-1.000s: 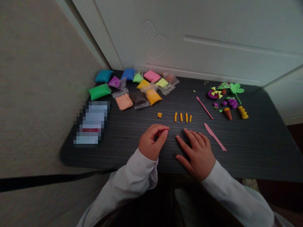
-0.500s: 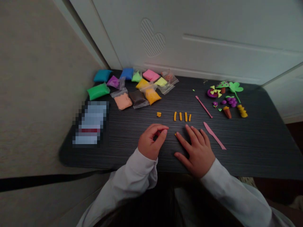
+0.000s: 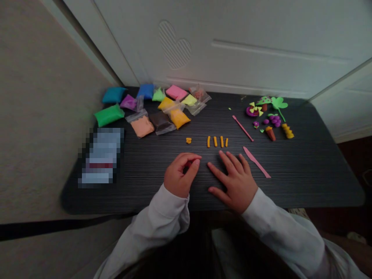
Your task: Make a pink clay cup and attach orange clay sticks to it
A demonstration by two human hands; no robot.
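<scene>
My left hand point(image 3: 180, 175) hovers over the dark table with thumb and fingertips drawn together; whether anything sits between them is hidden. Beside it my right hand point(image 3: 236, 180) lies flat, palm down, fingers spread on the tabletop. Any clay under its index fingertip cannot be seen. Just beyond the fingers, several short orange clay rolls point(image 3: 215, 141) stand in a row. A small orange clay lump point(image 3: 188, 140) rests to their left. Right of my right hand is a pink plastic clay knife point(image 3: 257, 162), and a thin pink modelling tool point(image 3: 243, 128) lies behind it.
Bags of coloured clay point(image 3: 142, 124) crowd the back left. A blurred phone-like device point(image 3: 101, 157) lies at the left edge. Finished clay pieces, including purple grapes point(image 3: 274, 121), a green clover point(image 3: 279, 103) and a brown cone point(image 3: 270, 133), occupy the back right. A white panel point(image 3: 247, 23) rises behind the table.
The whole view has shifted, so the table appears slightly further left. The right index finger has slid a little forward over an orange clay bit, which no longer shows. The left hand keeps its pose.
</scene>
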